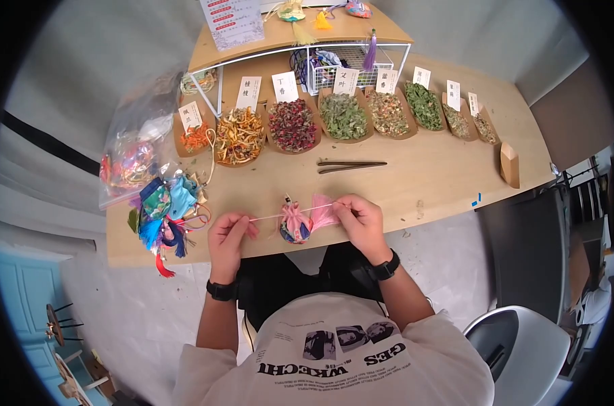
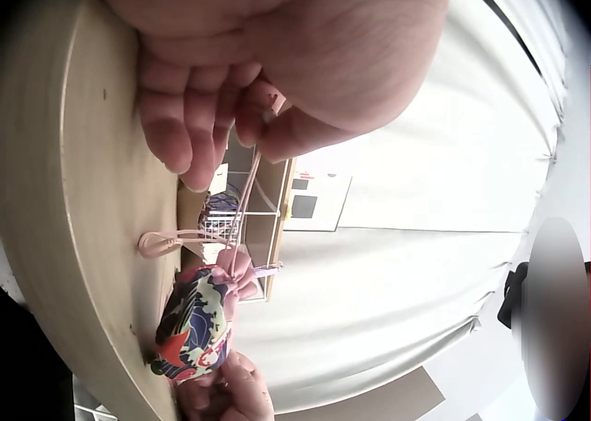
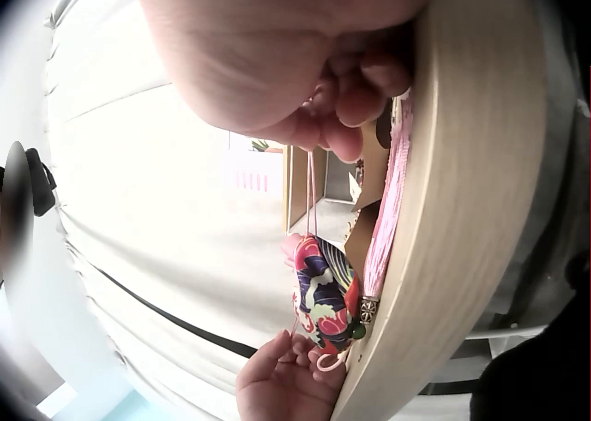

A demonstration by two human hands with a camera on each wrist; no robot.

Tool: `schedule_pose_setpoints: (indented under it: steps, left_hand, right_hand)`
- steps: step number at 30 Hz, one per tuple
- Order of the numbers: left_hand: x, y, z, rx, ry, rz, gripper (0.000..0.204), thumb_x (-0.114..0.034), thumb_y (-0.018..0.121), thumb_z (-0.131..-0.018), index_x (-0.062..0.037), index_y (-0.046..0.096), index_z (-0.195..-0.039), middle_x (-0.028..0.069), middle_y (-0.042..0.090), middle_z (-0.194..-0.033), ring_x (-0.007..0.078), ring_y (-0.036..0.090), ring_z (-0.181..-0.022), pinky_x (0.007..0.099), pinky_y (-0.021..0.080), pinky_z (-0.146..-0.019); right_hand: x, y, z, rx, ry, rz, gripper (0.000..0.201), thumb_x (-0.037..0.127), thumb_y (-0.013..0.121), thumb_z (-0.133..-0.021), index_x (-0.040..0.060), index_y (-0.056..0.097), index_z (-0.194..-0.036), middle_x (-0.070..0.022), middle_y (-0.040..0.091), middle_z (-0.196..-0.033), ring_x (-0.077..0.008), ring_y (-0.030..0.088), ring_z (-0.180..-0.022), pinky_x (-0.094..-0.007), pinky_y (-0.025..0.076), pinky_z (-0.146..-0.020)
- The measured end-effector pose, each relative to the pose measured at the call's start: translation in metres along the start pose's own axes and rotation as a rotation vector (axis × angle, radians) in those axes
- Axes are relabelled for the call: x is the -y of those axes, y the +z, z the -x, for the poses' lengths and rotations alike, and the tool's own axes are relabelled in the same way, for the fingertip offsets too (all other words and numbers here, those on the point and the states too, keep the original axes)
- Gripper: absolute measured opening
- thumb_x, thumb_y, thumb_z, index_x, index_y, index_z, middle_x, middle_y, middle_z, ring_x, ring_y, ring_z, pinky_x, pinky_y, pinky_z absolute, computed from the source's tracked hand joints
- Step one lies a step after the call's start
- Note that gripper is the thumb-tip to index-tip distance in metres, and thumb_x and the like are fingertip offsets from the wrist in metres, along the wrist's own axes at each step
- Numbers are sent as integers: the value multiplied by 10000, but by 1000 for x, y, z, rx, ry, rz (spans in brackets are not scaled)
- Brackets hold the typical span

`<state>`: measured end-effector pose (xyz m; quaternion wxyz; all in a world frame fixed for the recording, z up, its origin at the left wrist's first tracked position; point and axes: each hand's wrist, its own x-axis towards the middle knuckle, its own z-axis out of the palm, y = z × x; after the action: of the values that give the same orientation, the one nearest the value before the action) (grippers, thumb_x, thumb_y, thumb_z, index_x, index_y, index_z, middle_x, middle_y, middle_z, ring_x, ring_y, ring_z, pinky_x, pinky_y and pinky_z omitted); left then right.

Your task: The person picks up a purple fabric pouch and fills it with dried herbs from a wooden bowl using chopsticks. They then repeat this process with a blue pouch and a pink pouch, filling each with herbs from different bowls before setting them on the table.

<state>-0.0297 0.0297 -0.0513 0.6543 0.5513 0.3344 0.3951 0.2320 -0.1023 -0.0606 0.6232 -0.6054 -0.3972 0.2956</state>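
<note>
Left hand (image 1: 227,242): thumb and forefinger pinch the pink cord (image 1: 266,218) on its side. Right hand (image 1: 362,223): thumb and forefinger pinch the cord's opposite side, drawn out in a near-straight line. Patterned drawstring sachet (image 1: 295,224) sits between the two hands, its gathered pink neck at the cord. Pink tassel (image 1: 324,211) lies on the tabletop (image 1: 415,169), just beside the right hand. Dark tweezers (image 1: 351,164) lie beyond the hands, nearer the right.
</note>
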Motion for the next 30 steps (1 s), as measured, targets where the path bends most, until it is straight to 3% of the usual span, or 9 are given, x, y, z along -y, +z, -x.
schedule_pose_setpoints:
  steps: [3,8,17,21,24,26,27,29,30]
  left_hand:
    - [-1,-2,-1,9,-17,29,96,-42,595,-1018,26,657,-992,85,691,-820,128,621,-729,264,494,-710]
    - [-3,0,-1,-2,-29,4,110,-48,584,-1007,22,640,-943,97,680,-781,130,604,-666,252,476,-649]
    - [1,-6,-3,-30,-55,53,85,-46,626,-1004,26,666,-983,70,672,-785,112,599,-663,250,481,-626]
    - [2,-3,-3,-13,-58,15,65,-45,649,-997,17,668,-990,49,668,-792,95,598,-665,238,477,-607]
    - [3,2,-3,-25,-79,-19,50,-47,671,-989,2,672,-997,20,659,-799,71,593,-666,219,467,-589]
    - [1,4,-3,-46,-87,-63,61,-65,663,-996,-10,674,-972,17,637,-762,68,567,-636,216,436,-576]
    - [2,4,-2,-48,-85,-65,61,-65,663,-996,-10,674,-972,17,637,-762,68,567,-636,216,436,-576]
    - [4,3,-2,-52,-83,-98,58,-77,674,-993,-23,677,-973,-1,641,-781,49,554,-635,200,416,-564]
    - [5,4,-1,-51,-81,-99,58,-77,674,-993,-23,677,-973,-1,641,-781,49,554,-635,200,416,-564]
  right_hand:
    - [-1,0,-1,11,-38,25,69,37,669,-976,-25,696,-962,11,621,-718,-38,540,-660,-216,447,-597]
    - [-3,-2,-4,-50,110,-126,65,33,680,-977,-26,704,-968,25,646,-757,-33,554,-685,-207,453,-620]
    - [-9,-11,-6,-13,196,-233,56,33,679,-981,-8,711,-1000,14,667,-769,-37,555,-662,-203,447,-607]
    - [-6,-9,-8,-45,183,-231,66,27,666,-984,-2,717,-1015,17,661,-744,-37,546,-641,-203,438,-594]
    - [-5,-6,-9,-43,166,-261,74,28,678,-974,-2,703,-1036,18,675,-821,-13,545,-678,-191,429,-592]
    - [10,5,-11,-135,-21,-14,220,73,756,-902,-12,673,-1087,-61,701,-973,-106,615,-737,-262,498,-634]
    - [21,10,-12,-133,-22,-16,220,73,756,-902,-12,673,-1087,-61,701,-973,-106,615,-737,-262,498,-634]
    - [41,18,-13,-81,-370,564,425,143,835,-803,-17,641,-1146,-162,678,-1106,-281,675,-865,-382,556,-732]
    - [42,26,-12,-83,-371,563,425,143,835,-803,-17,641,-1146,-162,678,-1106,-281,675,-865,-382,556,-732]
